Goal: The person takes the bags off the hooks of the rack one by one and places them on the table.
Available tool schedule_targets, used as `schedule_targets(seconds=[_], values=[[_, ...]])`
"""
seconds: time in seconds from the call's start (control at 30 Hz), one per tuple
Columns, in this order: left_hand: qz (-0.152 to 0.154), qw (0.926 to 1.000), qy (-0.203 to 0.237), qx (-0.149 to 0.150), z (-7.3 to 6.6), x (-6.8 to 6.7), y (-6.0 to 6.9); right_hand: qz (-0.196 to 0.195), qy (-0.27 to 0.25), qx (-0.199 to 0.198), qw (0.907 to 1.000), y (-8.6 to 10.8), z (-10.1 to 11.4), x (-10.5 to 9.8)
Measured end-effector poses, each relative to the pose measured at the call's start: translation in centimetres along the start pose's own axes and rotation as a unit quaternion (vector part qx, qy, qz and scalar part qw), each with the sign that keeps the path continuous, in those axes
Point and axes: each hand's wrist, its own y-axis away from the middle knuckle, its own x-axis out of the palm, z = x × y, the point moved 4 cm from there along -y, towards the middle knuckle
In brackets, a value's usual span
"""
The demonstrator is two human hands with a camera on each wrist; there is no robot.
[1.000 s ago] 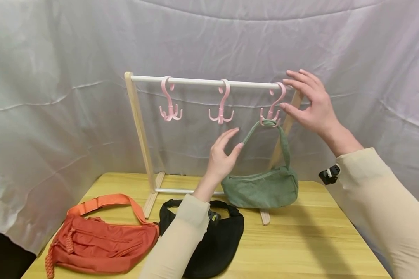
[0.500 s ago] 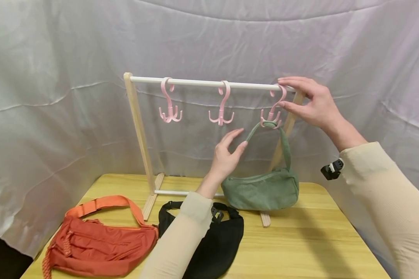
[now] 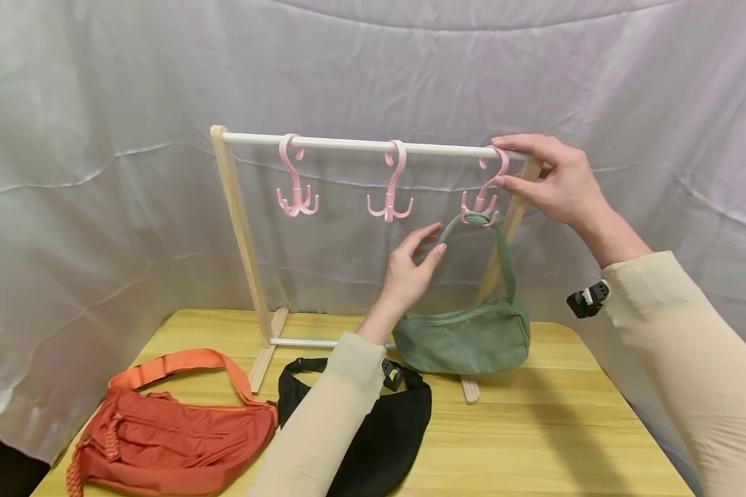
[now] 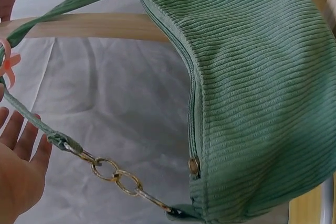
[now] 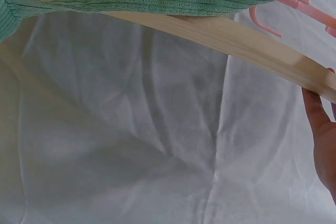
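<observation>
A green corduroy shoulder bag [image 3: 466, 338] hangs by its strap from the right-hand pink hook [image 3: 481, 200] on a white rail. The left wrist view shows the bag's zip and a gold chain [image 4: 116, 176] at one strap end. My left hand [image 3: 407, 273] is at the strap's left side, fingers loosely extended, their tips at the strap. My right hand [image 3: 556, 176] is at the rail's right end, with fingers on top of the hook's bend and thumb against its stem. In the right wrist view only part of that hand shows, beside the wooden post [image 5: 252, 51].
Two more pink hooks, a left one [image 3: 297, 186] and a middle one [image 3: 394, 186], hang on the rail [image 3: 342, 143] of a wooden-sided rack. A red-orange waist bag [image 3: 180, 435] and a black bag [image 3: 385, 442] lie on the wooden table [image 3: 534, 428]. Grey cloth [image 3: 130, 83] hangs behind.
My right hand has come down and closed in on the right hook. My left hand has shifted slightly right to the strap. The green bag stays hanging.
</observation>
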Motion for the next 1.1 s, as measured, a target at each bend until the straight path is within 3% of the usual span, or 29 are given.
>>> schedule_targets(seconds=[0.27, 0.7, 1.1], values=[[-0.013, 0.9993, 0.019, -0.029, -0.1, 0.4, -0.3, -0.001, 0.019, 0.023, 0.9996, -0.2, 1.9, 0.0], [-0.061, 0.9966, 0.049, -0.023, -0.3, 0.3, -0.4, 0.001, 0.004, 0.031, 0.9995, -0.4, 2.2, 0.6], [-0.090, 0.9916, 0.082, -0.043, -0.5, 0.4, -0.6, 0.006, 0.004, 0.056, 0.9984, -0.2, 2.4, 0.6]])
